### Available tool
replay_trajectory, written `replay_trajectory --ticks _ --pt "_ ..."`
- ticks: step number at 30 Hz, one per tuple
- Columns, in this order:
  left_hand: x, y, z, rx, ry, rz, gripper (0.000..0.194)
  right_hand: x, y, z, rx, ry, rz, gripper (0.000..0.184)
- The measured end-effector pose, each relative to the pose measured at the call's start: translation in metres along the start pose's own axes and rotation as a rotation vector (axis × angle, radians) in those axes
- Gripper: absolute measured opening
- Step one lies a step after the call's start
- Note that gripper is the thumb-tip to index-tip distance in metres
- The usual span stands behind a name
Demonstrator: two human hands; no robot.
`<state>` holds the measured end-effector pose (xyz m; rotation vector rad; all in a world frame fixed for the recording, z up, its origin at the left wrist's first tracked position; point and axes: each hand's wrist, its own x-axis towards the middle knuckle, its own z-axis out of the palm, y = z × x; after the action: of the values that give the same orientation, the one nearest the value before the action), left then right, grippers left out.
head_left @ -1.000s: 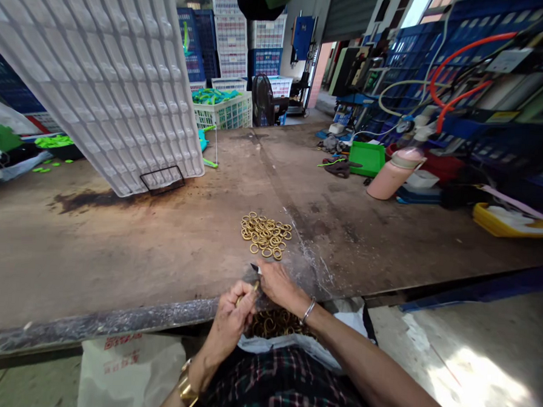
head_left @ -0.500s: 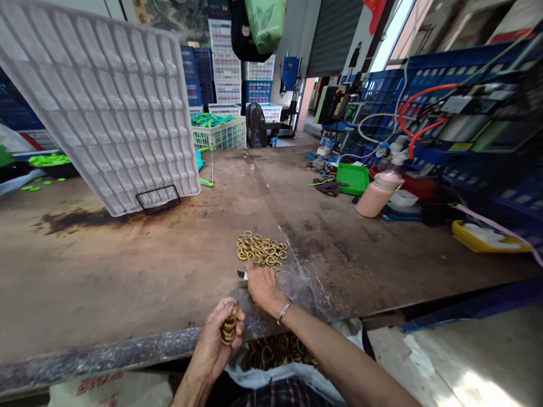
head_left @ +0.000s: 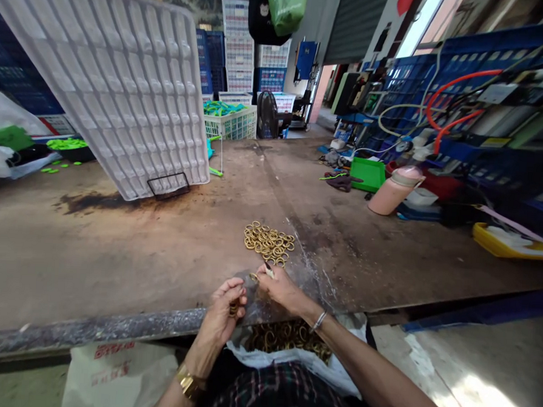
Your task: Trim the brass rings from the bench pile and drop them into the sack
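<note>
My left hand (head_left: 222, 313) is curled at the near edge of the worn brown table (head_left: 114, 250), gripping a small stack of brass rings (head_left: 234, 309). My right hand (head_left: 279, 286) rests on the table just right of it, fingers pinched on a small dark-tipped tool and a ring. A loose pile of brass rings (head_left: 269, 242) lies on the table just beyond my right hand. Below the table edge, an open white bag of more brass rings (head_left: 287, 338) sits on my lap.
A large white plastic grid tray (head_left: 109, 79) leans upright at the back left. A pink bottle (head_left: 395, 189), green tray (head_left: 368, 172) and yellow tray (head_left: 515, 240) sit at the right. Stacked crates and a fan (head_left: 267, 112) stand behind. A printed white bag (head_left: 117, 371) lies lower left.
My right hand has drawn back from the ring pile toward my left hand, with a ring now at its fingertips. My left hand has lifted slightly, still holding its stack.
</note>
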<state>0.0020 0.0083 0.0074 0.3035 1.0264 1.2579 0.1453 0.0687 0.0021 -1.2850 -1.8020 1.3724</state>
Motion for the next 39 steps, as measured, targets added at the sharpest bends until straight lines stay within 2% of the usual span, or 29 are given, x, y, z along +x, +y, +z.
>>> replay_trajectory --ticks 4,7,10,13,16,19,23,25,29,32,36,39 --pt "0.0 -0.006 0.006 0.15 0.026 0.108 0.039 -0.012 -0.004 -0.003 0.34 -0.176 0.132 0.019" --pt "0.0 -0.01 0.008 0.217 -0.015 0.105 0.04 -0.016 -0.008 -0.003 0.448 -0.252 0.149 0.023" --pt "0.0 -0.013 0.006 0.279 -0.038 0.14 0.033 -0.016 -0.009 -0.002 0.463 -0.266 0.149 0.024" --pt "-0.001 -0.014 0.003 0.398 -0.02 0.215 0.028 -0.015 -0.009 -0.001 0.344 -0.208 0.126 0.022" --pt "-0.002 -0.014 0.003 0.475 -0.029 0.26 0.026 -0.013 -0.011 0.001 0.152 -0.086 0.045 0.019" --pt "-0.004 -0.014 0.004 0.43 -0.072 0.198 0.024 -0.012 -0.014 0.001 0.02 0.005 -0.015 0.016" --pt "-0.006 -0.011 0.006 0.254 -0.169 -0.002 0.022 -0.012 -0.014 0.002 -0.02 0.004 -0.011 0.014" --pt "-0.007 -0.01 0.006 0.199 -0.199 -0.042 0.021 -0.012 -0.012 0.002 -0.014 -0.006 -0.024 0.013" --pt "-0.009 -0.01 0.009 0.178 -0.197 0.011 0.022 -0.012 -0.009 0.001 -0.075 0.034 -0.043 0.022" --pt "-0.011 -0.01 0.013 0.187 -0.151 0.06 0.026 -0.015 -0.007 0.0 -0.286 0.092 -0.066 0.023" --pt "-0.011 -0.011 0.014 0.243 -0.13 0.113 0.028 -0.023 -0.006 0.002 -0.606 -0.011 -0.165 0.016" --pt "-0.011 -0.013 0.012 0.29 -0.131 0.14 0.029 -0.027 -0.007 0.004 -0.771 -0.055 -0.186 0.014"
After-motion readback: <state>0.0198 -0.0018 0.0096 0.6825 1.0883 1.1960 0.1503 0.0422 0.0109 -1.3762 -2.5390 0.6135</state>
